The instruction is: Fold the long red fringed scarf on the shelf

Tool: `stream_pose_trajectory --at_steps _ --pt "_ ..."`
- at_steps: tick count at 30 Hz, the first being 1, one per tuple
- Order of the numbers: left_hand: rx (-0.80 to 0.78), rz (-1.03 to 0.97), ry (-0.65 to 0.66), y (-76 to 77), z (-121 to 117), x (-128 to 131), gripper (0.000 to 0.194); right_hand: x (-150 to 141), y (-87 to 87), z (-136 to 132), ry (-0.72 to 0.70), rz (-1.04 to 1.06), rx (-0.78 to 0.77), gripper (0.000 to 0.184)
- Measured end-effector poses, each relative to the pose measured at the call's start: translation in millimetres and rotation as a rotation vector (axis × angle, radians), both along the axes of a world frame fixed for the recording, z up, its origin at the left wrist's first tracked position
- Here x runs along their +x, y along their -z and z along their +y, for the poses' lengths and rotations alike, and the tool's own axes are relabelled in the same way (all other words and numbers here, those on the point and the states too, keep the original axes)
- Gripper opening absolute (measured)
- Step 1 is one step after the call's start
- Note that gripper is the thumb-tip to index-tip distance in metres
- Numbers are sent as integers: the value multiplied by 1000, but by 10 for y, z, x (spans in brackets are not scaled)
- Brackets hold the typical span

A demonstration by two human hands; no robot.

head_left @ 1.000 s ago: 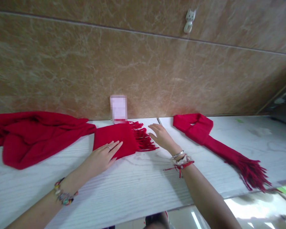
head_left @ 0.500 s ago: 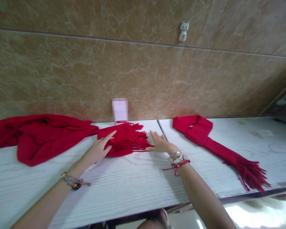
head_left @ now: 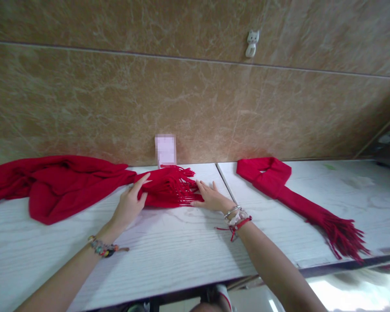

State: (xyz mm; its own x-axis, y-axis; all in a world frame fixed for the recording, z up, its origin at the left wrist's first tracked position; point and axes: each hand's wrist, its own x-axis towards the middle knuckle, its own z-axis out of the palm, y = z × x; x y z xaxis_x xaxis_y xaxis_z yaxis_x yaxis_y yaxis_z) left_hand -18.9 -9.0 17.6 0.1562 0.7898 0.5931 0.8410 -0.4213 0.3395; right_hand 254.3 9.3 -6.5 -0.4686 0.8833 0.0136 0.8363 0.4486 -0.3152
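A red fringed scarf [head_left: 164, 184] lies on the white wood-grain table, its tassels pointing right. At its left part rests my left hand [head_left: 132, 203], thumb and fingers apart on the cloth. My right hand [head_left: 211, 197] lies with fingers spread over the tips of the tassels. Leftward the red cloth runs on into a loose, rumpled heap [head_left: 68, 186]. Off to the right, a second red scarf [head_left: 266, 177] is folded into a loop, with its fringed tail slanting toward the front edge.
A pale pink card-like object [head_left: 165, 149], blurred out, leans upright against the brown marbled wall [head_left: 117, 104]. A white cat-shaped hook [head_left: 252, 43] is fixed higher up. A dark seam [head_left: 225, 182] divides the white table [head_left: 169, 247], whose front edge runs along the bottom.
My right hand has slid a little left onto the tassel ends. My left hand has shifted slightly left and nearer me. The fringed end looks narrower, its near edge drawn away from me.
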Motion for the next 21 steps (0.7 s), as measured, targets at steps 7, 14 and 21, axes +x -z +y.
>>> stream_pose_trajectory --at_steps 7,14,21 --pt "-85 -77 -45 -135 -5 -164 46 2 -16 -18 4 -110 -12 78" --pt "-230 -82 0 -188 -74 -402 49 11 -45 -69 17 -159 -16 75" --pt "-194 -8 -23 -236 -207 -589 49 -30 -95 -143 -2 -98 101 74"
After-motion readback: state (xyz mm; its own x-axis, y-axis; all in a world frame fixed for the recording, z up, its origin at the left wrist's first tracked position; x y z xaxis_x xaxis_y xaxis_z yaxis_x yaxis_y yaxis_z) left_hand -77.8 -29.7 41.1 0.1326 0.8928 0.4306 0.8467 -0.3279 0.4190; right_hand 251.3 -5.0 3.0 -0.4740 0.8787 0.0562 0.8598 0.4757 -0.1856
